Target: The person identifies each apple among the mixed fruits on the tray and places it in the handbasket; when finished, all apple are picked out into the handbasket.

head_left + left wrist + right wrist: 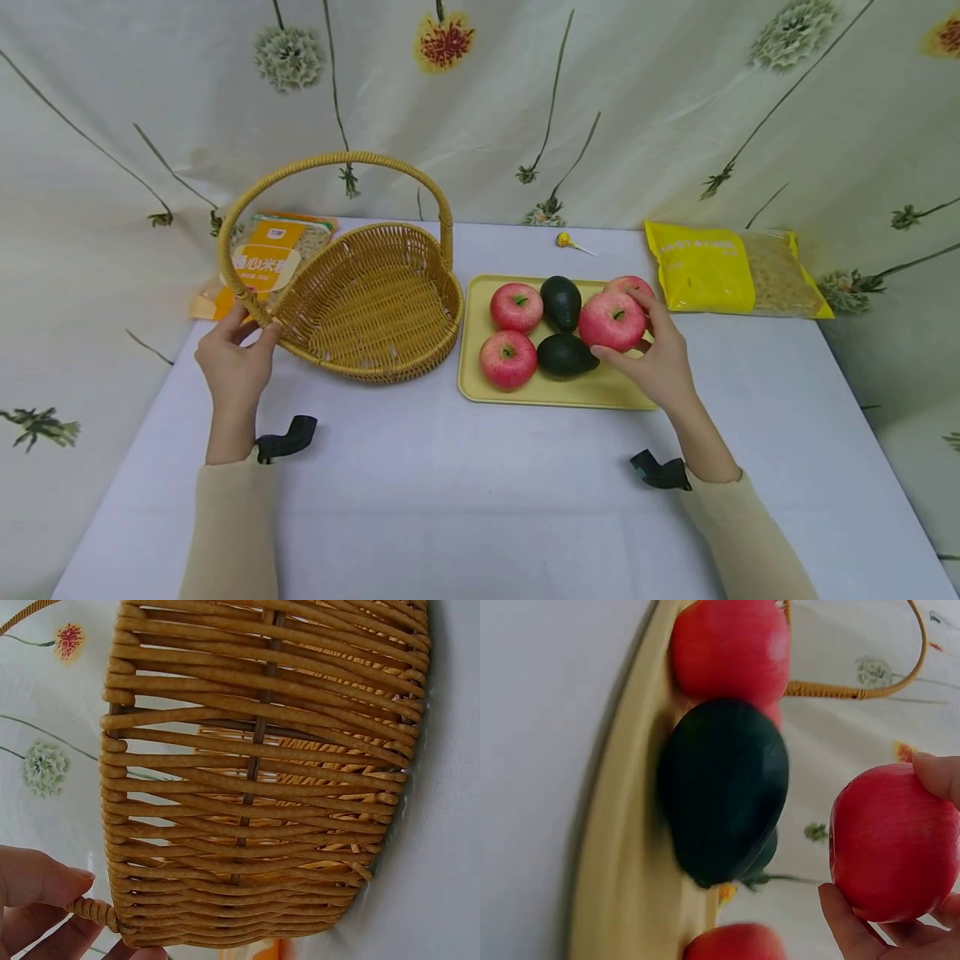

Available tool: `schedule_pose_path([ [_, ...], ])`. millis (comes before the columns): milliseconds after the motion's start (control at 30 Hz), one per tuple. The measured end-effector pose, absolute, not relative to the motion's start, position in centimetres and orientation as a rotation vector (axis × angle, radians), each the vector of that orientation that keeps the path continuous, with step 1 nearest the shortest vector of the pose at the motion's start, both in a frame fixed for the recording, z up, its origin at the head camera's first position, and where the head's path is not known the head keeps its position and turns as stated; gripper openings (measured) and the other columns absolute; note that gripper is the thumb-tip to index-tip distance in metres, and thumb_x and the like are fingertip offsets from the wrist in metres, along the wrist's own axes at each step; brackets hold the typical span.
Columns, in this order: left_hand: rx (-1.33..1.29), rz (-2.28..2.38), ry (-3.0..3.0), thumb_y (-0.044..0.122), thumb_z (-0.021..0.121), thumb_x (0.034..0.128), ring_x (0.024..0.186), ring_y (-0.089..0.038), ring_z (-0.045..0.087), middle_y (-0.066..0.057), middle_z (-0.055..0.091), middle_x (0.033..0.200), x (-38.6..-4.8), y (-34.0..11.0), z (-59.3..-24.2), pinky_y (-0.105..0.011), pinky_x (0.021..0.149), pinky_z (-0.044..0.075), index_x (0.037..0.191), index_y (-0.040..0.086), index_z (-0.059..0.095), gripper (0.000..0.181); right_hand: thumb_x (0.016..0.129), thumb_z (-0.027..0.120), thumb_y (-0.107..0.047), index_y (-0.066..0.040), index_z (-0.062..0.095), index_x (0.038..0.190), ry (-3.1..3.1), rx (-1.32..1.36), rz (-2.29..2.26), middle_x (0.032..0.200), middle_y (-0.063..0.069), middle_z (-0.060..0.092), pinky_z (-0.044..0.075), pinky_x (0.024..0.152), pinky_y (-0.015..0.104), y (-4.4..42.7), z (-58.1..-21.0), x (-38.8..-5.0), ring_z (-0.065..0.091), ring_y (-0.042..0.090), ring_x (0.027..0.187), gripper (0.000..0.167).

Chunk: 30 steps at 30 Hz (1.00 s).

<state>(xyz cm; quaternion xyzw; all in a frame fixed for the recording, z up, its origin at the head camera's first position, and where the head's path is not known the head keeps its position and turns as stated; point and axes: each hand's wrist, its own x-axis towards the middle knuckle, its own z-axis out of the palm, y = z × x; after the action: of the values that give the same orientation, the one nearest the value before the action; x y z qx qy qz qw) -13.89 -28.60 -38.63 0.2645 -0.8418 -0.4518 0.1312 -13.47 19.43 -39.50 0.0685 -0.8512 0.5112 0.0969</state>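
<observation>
Fingers (pixel 841 919) and thumb of the right hand (pixel 663 367) are curled round a red apple (pixel 611 323), clasping it by its sides. That apple is held up over the right part of a yellow rectangular tray (pixel 592 393), and the right wrist view shows it clear of the near avocado (pixel 566 356). On the left, the left hand (pixel 238 362) pinches the wicker basket (pixel 427 362) at the left foot of its arched handle (pixel 352 157), just outside the rim; thumb and fingertips meet the wrapped cane there.

The basket stands on the white-covered table (pixel 465 500), just left of the tray. Inside the tray, two apples sit one behind the other along the left side, the back one (pixel 516 305) and the front one (pixel 507 360). Beside them lie the near avocado, its narrow end pointing right, and a far avocado (pixel 560 302) behind it. Another apple (pixel 628 286) shows partly behind the held one.

Behind the basket's left side lies an orange food packet (pixel 262 258), partly hidden by the handle. Beyond the tray rests a yellow-wrapped lollipop (pixel 564 240); to the right lies a yellow pasta bag (pixel 738 271). Flower-printed cloth (pixel 637 100) hangs at the back.
</observation>
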Motion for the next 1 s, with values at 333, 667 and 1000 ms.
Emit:
schedule_pose_path([
  [333, 0.733, -1.291, -2.437, 0.02, 0.06, 0.096, 0.131, -0.022, 0.052, 0.004, 0.047, 0.15, -14.1, -28.6, -38.6, -0.033, 0.099, 0.052, 0.147, 0.031, 0.042, 0.055, 0.077, 0.083, -0.015, -0.008, 0.037, 0.146, -2.485, 0.351, 1.619, 0.142, 0.01, 0.048, 0.053, 0.097, 0.05, 13.9, -36.7, -15.7, 0.051, 0.026, 0.124, 0.083],
  [667, 0.703, -1.317, -2.402, 0.02, 0.059, 0.0964, 0.131, -0.022, 0.052, 0.001, 0.048, 0.149, -14.1, -28.4, -38.7, -0.035, 0.101, 0.051, 0.146, 0.027, 0.045, 0.053, 0.076, 0.084, -0.023, -0.013, 0.032, 0.15, -2.474, 0.471, 1.805, 0.145, 0.004, 0.046, 0.057, 0.091, 0.039, 6.2, -35.1, -17.8, 0.051, 0.02, 0.122, 0.091],
  [1000, 0.727, -1.327, -2.387, 0.021, 0.059, 0.0963, 0.132, -0.021, 0.051, 0.001, 0.049, 0.148, -13.8, -28.7, -39.0, -0.033, 0.102, 0.05, 0.145, 0.033, 0.042, 0.053, 0.076, 0.083, -0.026, -0.013, 0.037, 0.147, -2.494, 0.542, 1.823, 0.143, 0.004, 0.045, 0.053, 0.096, 0.032, -1.2, -34.5, -19.4, 0.048, 0.018, 0.125, 0.086],
])
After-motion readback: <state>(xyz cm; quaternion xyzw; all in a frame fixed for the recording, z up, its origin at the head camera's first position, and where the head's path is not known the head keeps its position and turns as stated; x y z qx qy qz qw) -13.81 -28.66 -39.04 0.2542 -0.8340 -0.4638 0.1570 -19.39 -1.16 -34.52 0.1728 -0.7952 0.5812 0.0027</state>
